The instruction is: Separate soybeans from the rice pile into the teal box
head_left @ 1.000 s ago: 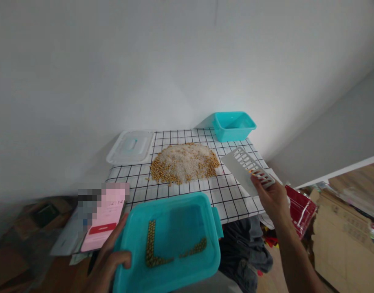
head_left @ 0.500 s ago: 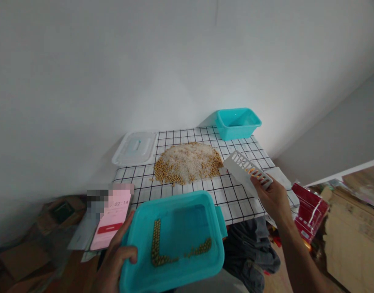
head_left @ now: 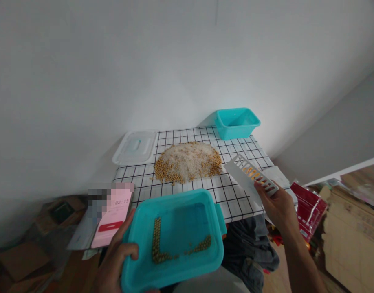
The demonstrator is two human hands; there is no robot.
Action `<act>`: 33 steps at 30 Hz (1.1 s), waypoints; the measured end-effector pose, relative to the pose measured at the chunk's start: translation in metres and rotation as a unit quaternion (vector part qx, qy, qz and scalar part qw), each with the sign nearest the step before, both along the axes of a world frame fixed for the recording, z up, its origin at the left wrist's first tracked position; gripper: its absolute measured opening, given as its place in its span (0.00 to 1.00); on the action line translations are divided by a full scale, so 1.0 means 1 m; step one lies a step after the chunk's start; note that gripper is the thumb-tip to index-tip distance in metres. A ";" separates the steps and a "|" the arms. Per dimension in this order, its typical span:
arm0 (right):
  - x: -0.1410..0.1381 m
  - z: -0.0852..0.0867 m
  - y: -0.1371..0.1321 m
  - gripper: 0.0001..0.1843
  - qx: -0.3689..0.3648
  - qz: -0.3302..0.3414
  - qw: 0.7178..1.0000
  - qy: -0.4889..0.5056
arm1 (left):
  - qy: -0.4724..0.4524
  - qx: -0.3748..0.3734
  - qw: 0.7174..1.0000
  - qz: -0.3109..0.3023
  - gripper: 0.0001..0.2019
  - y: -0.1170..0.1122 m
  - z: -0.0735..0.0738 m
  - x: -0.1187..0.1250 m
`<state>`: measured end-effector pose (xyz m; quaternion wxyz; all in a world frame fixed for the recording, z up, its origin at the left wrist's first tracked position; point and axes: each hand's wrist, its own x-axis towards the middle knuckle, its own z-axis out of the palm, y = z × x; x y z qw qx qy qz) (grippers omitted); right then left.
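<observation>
The left hand (head_left: 115, 262) grasps the near-left rim of a turquoise rectangular plastic box (head_left: 187, 221), with the thumb clenched over the edge. The box is held in the air in front of the surface (head_left: 229, 195), which is covered by a white cloth with black grid lines. Inside the box, yellow beans (head_left: 157, 243) lie in a line along the left wall and the near wall.

The right hand (head_left: 277, 203) is at the right edge of the surface, and its fingers (head_left: 262, 188) grasp a white slotted plastic scoop (head_left: 246, 175), tilted. Something orange shows through the slots, maybe beans; I cannot tell.

In the middle of the surface lies a flat pile of white rice mixed with yellow beans (head_left: 188, 162). A clear plastic lid (head_left: 135, 147) lies at its left, and a smaller turquoise plastic tub (head_left: 237, 122) stands at the far right corner. A phone with a pink screen (head_left: 112, 217) is just beside the left hand.
</observation>
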<state>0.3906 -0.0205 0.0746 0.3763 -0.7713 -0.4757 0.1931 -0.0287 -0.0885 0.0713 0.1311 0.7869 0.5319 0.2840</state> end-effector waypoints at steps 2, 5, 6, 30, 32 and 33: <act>0.001 -0.002 -0.004 0.26 -0.005 -0.005 1.000 -0.001 | 0.006 0.002 1.000 0.005 0.28 0.000 0.000 -0.001; 0.000 -0.006 -0.007 0.25 -0.018 0.014 1.000 -0.005 | 0.010 0.005 1.000 0.007 0.28 -0.001 -0.001 -0.002; 0.000 -0.007 -0.008 0.26 -0.021 0.018 1.000 -0.007 | 0.012 0.006 1.000 0.008 0.28 -0.001 -0.002 -0.002; -0.021 -0.003 -0.005 0.26 -0.008 0.067 0.998 0.018 | -0.015 0.010 1.000 0.012 0.30 0.000 0.000 0.004; -0.022 -0.003 -0.006 0.27 -0.003 0.073 0.997 0.025 | -0.015 0.011 1.000 0.013 0.31 0.000 0.000 0.004; -0.023 -0.003 -0.006 0.27 -0.001 0.072 0.997 0.026 | -0.018 0.011 1.000 0.013 0.31 0.000 -0.001 0.004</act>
